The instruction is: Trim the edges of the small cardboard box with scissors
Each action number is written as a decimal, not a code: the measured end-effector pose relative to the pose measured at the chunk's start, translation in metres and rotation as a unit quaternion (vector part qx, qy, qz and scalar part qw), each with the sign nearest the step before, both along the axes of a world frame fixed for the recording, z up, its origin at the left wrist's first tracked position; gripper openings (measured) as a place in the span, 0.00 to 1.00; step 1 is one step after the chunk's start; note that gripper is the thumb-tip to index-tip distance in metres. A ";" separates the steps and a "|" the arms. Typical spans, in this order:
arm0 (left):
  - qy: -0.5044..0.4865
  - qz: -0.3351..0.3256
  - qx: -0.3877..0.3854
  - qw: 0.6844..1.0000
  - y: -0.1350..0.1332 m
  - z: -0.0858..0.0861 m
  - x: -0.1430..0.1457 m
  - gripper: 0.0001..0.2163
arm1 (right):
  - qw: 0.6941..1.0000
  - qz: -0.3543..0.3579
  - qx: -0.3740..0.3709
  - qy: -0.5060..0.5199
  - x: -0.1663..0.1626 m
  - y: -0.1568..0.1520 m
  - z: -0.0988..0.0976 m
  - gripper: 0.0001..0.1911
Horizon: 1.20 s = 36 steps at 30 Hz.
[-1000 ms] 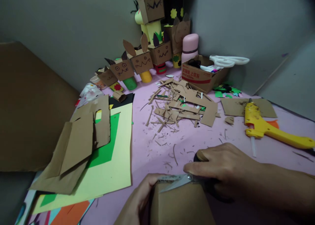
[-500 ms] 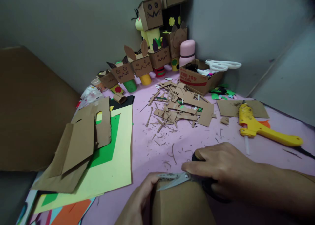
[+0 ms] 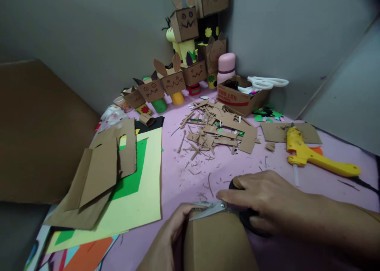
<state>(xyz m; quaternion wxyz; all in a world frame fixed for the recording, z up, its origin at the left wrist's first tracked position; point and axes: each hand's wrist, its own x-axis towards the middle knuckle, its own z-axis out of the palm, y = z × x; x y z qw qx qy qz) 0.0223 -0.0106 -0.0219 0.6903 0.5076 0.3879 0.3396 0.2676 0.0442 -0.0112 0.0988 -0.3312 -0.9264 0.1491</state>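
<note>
My right hand grips a pair of black-handled scissors, blades pointing left along the top edge of a brown cardboard piece at the bottom centre. My left hand wraps round the left side of that cardboard piece and holds it upright. The blades look nearly closed on the cardboard's upper edge.
Cardboard scraps litter the pink table. A yellow glue gun lies right. Coloured paper sheets and cardboard lie left. Cardboard box figures, a pink bottle and a small carton with white scissors stand at the back.
The view shifted slightly, so everything on the table slid a little. Both hands keep the same hold; the scissors edged slightly left along the cardboard's top edge.
</note>
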 end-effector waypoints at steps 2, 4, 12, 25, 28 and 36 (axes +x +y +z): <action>0.010 -0.008 -0.003 1.000 0.001 0.000 0.000 0.36 | 1.000 -0.003 -0.015 -0.019 -0.001 0.000 0.008 0.27; -0.001 -0.007 -0.014 1.000 0.001 0.001 0.000 0.36 | 0.999 0.004 -0.035 -0.031 -0.001 0.000 0.017 0.27; -0.013 0.008 -0.068 0.998 0.004 0.008 0.004 0.26 | 0.994 0.071 -0.062 -0.051 0.002 0.004 0.039 0.27; -0.013 0.038 -0.047 0.998 0.007 -0.008 -0.009 0.30 | 0.983 0.115 -0.144 0.017 0.003 0.015 0.032 0.30; -0.008 0.042 -0.069 0.997 0.008 -0.008 -0.008 0.21 | 0.977 0.132 -0.167 0.033 0.004 0.018 0.027 0.32; 0.003 0.023 -0.138 0.990 0.012 0.006 -0.003 0.16 | 0.975 0.113 -0.193 0.014 0.005 0.017 0.026 0.36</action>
